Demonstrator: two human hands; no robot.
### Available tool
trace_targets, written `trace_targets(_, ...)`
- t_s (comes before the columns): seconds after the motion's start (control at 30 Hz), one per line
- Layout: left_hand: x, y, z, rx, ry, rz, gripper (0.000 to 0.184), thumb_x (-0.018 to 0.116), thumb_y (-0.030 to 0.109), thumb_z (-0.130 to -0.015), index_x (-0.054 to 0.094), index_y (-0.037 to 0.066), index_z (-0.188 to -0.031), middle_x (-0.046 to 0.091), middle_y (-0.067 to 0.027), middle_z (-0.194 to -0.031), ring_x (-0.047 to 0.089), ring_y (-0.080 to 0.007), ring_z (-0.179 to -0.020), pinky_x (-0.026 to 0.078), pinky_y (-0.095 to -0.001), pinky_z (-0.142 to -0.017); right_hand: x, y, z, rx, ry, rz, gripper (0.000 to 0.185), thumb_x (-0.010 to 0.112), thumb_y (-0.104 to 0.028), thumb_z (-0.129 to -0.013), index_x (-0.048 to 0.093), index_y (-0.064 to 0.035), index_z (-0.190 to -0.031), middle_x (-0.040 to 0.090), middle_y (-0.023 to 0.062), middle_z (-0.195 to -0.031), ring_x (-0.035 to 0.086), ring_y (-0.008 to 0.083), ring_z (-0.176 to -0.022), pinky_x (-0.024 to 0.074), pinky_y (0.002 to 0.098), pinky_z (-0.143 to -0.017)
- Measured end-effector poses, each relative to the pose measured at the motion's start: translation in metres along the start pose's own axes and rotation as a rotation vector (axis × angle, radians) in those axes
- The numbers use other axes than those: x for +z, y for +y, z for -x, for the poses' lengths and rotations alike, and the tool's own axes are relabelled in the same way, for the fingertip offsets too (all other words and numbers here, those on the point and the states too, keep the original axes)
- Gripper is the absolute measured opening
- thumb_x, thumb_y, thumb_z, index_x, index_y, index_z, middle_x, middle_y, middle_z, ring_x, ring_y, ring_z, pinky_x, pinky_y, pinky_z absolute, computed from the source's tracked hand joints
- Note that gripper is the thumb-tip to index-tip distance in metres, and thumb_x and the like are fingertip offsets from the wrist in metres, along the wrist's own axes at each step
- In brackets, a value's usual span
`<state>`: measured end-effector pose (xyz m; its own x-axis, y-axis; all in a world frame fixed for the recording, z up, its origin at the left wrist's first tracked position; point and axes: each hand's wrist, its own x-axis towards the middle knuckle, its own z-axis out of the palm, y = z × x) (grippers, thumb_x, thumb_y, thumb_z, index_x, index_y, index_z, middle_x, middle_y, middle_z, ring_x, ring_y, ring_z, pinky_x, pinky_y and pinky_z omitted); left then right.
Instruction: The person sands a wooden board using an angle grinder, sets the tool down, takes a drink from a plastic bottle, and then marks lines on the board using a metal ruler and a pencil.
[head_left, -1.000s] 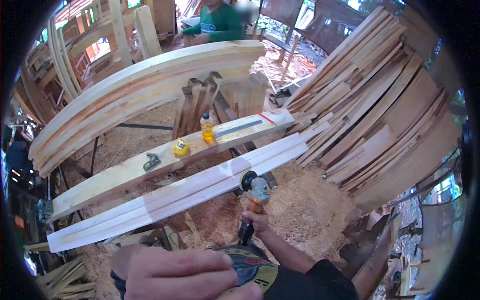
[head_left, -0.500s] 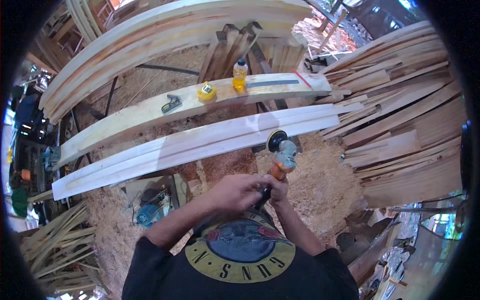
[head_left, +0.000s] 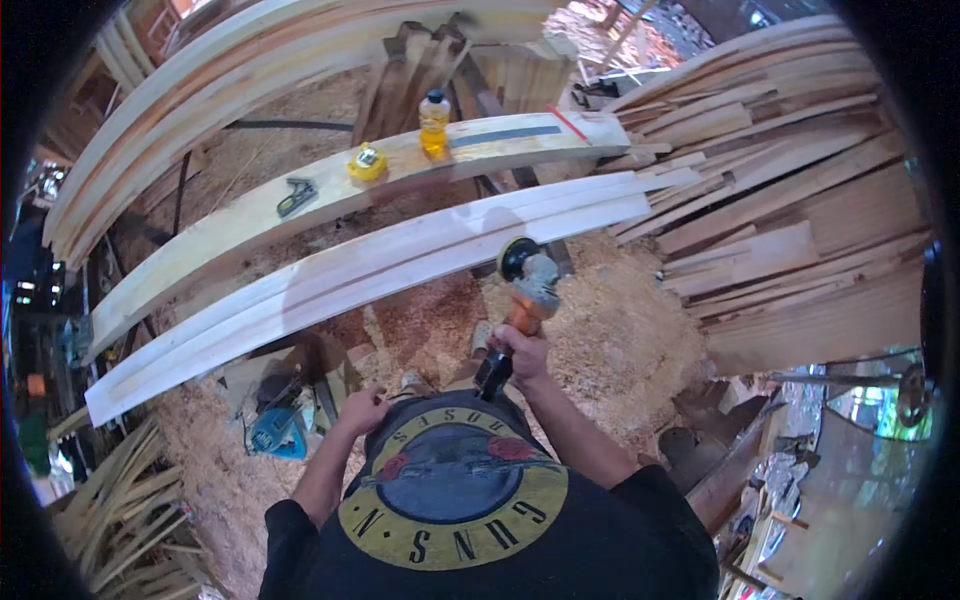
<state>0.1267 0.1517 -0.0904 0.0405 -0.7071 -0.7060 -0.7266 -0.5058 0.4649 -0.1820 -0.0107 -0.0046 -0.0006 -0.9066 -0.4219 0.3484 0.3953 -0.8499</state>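
My right hand [head_left: 520, 354] is wrapped round the handle of a power sander [head_left: 532, 290], whose round pad points up and left beside the near edge of a long pale curved plank [head_left: 370, 280]. Down by my left hip is my left hand [head_left: 364, 410], its fingers curled; nothing can be made out in it. Behind the pale plank lies a thicker curved beam [head_left: 240, 225]. On that beam are a small clamp-like tool [head_left: 297, 196], a yellow tape measure [head_left: 367, 162], a bottle of yellow liquid [head_left: 434, 124], a dark metal strip [head_left: 506, 137] and a red stick [head_left: 567, 124].
Stacked boards [head_left: 790, 220] fill the right side, and large curved beams [head_left: 200, 110] stand at the back left. A blue tool [head_left: 278, 433] sits on the sawdust floor left of my left hand. Thin offcuts [head_left: 120, 505] lie at the lower left.
My left hand was raised near the camera, came to the sander beside my right hand, and is now apart from it near my left hip. The view has tilted down.
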Motion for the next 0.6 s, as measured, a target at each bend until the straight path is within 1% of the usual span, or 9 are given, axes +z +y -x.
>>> trace_targets(0.03, 0.003, 0.001, -0.002, 0.010, 0.013, 0.027, 0.054, 0.066, 0.041, -0.092, 0.066, 0.009, -0.135, 0.075, -0.0201, -0.115, 0.071, -0.0378, -0.110, 0.055, -0.0465, -0.099, -0.001, -0.001, 0.000, -0.010, -0.033, 0.040, 0.013, 0.075, -0.013, -0.085, 0.067, -0.0045, -0.091, 0.068, 0.0036, -0.074, 0.062, 0.0122, -0.062, 0.0501, 0.0288, -0.059)
trace_targets(0.13, 0.006, 0.006, -0.012, 0.057, 0.030, 0.017, 0.054, 0.066, 0.042, -0.092, 0.067, 0.008, -0.134, 0.076, -0.0195, -0.114, 0.072, -0.0367, -0.108, 0.056, -0.0460, -0.098, -0.002, -0.003, 0.000, 0.029, -0.045, 0.040, 0.019, 0.074, -0.003, -0.083, 0.062, -0.0027, -0.098, 0.066, 0.0062, -0.080, 0.069, 0.0181, -0.068, 0.0607, 0.0334, -0.068)
trace_targets(0.17, 0.006, 0.006, -0.015, 0.067, 0.021, 0.004, 0.054, 0.066, 0.043, -0.092, 0.067, 0.008, -0.134, 0.076, -0.0193, -0.113, 0.072, -0.0363, -0.108, 0.056, -0.0458, -0.098, -0.001, -0.003, 0.002, 0.031, -0.048, 0.016, 0.015, 0.072, -0.004, -0.084, 0.063, -0.0026, -0.095, 0.065, 0.0062, -0.077, 0.067, 0.0189, -0.065, 0.0587, 0.0339, -0.064)
trace_targets(0.27, 0.005, 0.010, -0.019, 0.089, 0.021, -0.019, 0.055, 0.067, 0.045, -0.092, 0.068, 0.008, -0.131, 0.077, -0.0185, -0.111, 0.073, -0.0353, -0.105, 0.057, -0.0449, -0.095, -0.014, 0.020, -0.009, 0.022, -0.101, 0.021, 0.010, 0.070, -0.007, -0.085, 0.063, -0.0030, -0.090, 0.063, 0.0063, -0.072, 0.064, 0.0196, -0.062, 0.0555, 0.0348, -0.061)
trace_targets(0.3, 0.006, 0.009, -0.021, 0.093, 0.033, -0.020, 0.055, 0.069, 0.046, -0.091, 0.069, 0.008, -0.130, 0.077, -0.0182, -0.110, 0.074, -0.0352, -0.103, 0.057, -0.0446, -0.094, -0.015, 0.017, -0.007, 0.050, -0.118, -0.021, 0.016, 0.076, -0.013, -0.085, 0.066, -0.0030, -0.093, 0.071, 0.0063, -0.076, 0.071, 0.0168, -0.070, 0.0570, 0.0314, -0.065)
trace_targets(0.33, 0.007, 0.008, -0.021, 0.097, 0.046, -0.021, 0.056, 0.070, 0.047, -0.091, 0.069, 0.007, -0.129, 0.077, -0.0178, -0.109, 0.075, -0.0350, -0.101, 0.058, -0.0442, -0.092, -0.014, 0.016, -0.006, 0.044, -0.108, -0.028, 0.016, 0.076, -0.013, -0.085, 0.066, -0.0029, -0.094, 0.071, 0.0065, -0.076, 0.071, 0.0165, -0.069, 0.0564, 0.0312, -0.064)
trace_targets(0.43, 0.010, 0.013, -0.015, 0.032, -0.002, 0.085, 0.056, 0.062, 0.049, -0.096, 0.069, 0.007, -0.132, 0.076, -0.0184, -0.117, 0.072, -0.0338, -0.110, 0.054, -0.0421, -0.099, -0.012, 0.012, -0.001, 0.019, -0.082, -0.041, 0.015, 0.075, -0.011, -0.084, 0.067, -0.0029, -0.094, 0.070, 0.0064, -0.075, 0.068, 0.0156, -0.066, 0.0545, 0.0305, -0.062)
trace_targets(0.5, 0.023, 0.003, -0.012, 0.022, -0.035, 0.173, 0.056, 0.059, 0.049, -0.100, 0.065, 0.007, -0.137, 0.072, -0.0183, -0.125, 0.068, -0.0329, -0.117, 0.051, -0.0409, -0.103, -0.010, 0.006, 0.004, 0.002, -0.082, -0.035, 0.014, 0.074, -0.009, -0.084, 0.067, -0.0033, -0.094, 0.070, 0.0058, -0.074, 0.066, 0.0148, -0.064, 0.0530, 0.0299, -0.061)
trace_targets(0.6, 0.064, -0.049, -0.015, 0.170, -0.144, 0.475, 0.058, 0.054, 0.048, -0.106, 0.059, 0.007, -0.145, 0.068, -0.0182, -0.136, 0.063, -0.0316, -0.128, 0.046, -0.0389, -0.109, -0.009, 0.001, 0.012, 0.032, -0.050, 0.015, 0.013, 0.074, -0.009, -0.083, 0.066, -0.0040, -0.092, 0.067, 0.0041, -0.072, 0.062, 0.0139, -0.060, 0.0512, 0.0293, -0.059)
